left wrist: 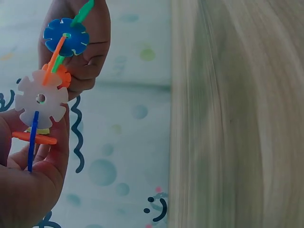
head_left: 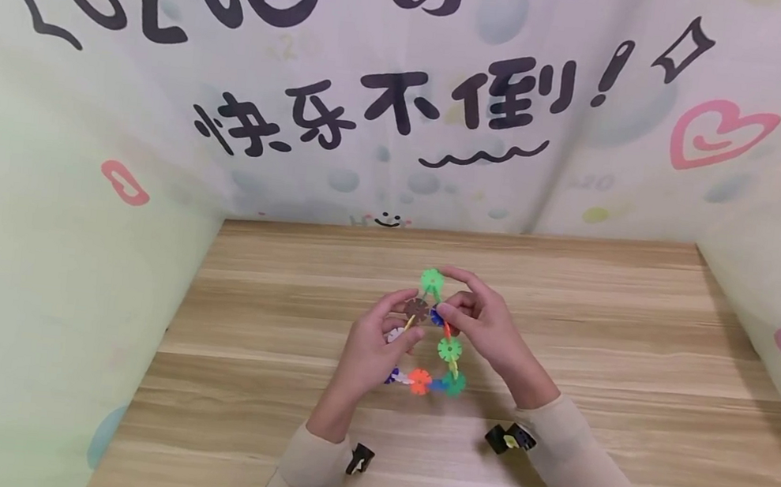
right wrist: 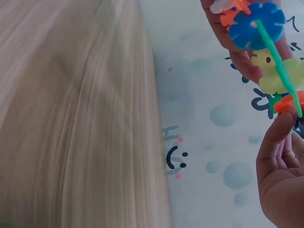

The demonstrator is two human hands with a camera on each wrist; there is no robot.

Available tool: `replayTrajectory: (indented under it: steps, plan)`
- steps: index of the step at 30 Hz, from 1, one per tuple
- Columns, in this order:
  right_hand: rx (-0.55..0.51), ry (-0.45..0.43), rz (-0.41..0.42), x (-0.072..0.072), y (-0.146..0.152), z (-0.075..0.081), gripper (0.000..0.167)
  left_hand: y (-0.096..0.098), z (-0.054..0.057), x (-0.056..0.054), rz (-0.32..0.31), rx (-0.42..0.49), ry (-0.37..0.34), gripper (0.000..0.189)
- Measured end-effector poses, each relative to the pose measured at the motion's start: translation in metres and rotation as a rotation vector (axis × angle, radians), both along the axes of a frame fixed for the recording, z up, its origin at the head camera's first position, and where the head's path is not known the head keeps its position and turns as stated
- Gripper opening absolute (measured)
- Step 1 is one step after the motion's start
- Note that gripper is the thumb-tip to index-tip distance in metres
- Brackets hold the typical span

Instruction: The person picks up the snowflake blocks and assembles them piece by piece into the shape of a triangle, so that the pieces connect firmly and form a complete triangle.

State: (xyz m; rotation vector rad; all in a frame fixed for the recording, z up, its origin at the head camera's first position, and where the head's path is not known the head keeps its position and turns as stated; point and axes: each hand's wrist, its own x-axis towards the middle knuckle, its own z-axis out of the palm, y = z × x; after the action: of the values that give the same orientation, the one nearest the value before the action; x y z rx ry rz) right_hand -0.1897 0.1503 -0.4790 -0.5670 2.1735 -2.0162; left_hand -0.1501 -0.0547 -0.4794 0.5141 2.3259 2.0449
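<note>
A closed loop of slotted plastic snowflake discs, linked edge to edge, hangs between both hands over the table. In the head view a light green disc (head_left: pixel 433 280) tops it, and an orange disc (head_left: pixel 420 382) and a teal disc (head_left: pixel 454 383) lie along its lower side. My left hand (head_left: pixel 368 348) pinches the loop's left side by a brown disc (head_left: pixel 416 310). On the other side, my right hand (head_left: pixel 492 329) grips it near a dark blue disc (head_left: pixel 438 316), thumb and fingers bent. A white disc (left wrist: pixel 42 99) faces the left wrist camera; a blue disc (right wrist: pixel 256 26) shows in the right.
Below the hands spreads a wood-grain table (head_left: pixel 240 386). A printed white cloth (head_left: pixel 398 173) with black writing stands behind it, and similar cloth walls (head_left: pixel 22 276) flank both sides. A small black wrist device (head_left: pixel 511 439) sits by the right sleeve.
</note>
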Motion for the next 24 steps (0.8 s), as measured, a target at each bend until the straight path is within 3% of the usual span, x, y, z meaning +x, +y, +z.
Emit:
replayTrajectory:
  steps: [5,8,12,16,19,24]
  plan:
    - [-0.015,-0.066,0.005,-0.003,0.006,-0.004,0.050,0.003,-0.007,-0.005,-0.002,-0.025,0.004,0.052]
    - [0.013,-0.118,-0.004,-0.005,0.010,-0.008,0.048,0.006,-0.011,-0.010,0.040,-0.038,-0.033,0.049]
    - [0.149,-0.178,0.010,-0.004,0.017,-0.018,0.045,0.010,-0.022,-0.017,0.109,-0.004,-0.128,0.047]
    - [0.301,-0.210,0.083,-0.001,0.025,-0.032,0.041,0.015,-0.037,-0.023,0.134,0.033,-0.220,0.046]
    - [0.329,-0.238,0.103,0.000,0.031,-0.040,0.034,0.018,-0.044,-0.025,0.118,-0.026,-0.254,0.047]
    - [0.318,-0.259,0.082,-0.001,0.037,-0.046,0.019,0.022,-0.045,-0.026,0.076,-0.230,-0.255,0.052]
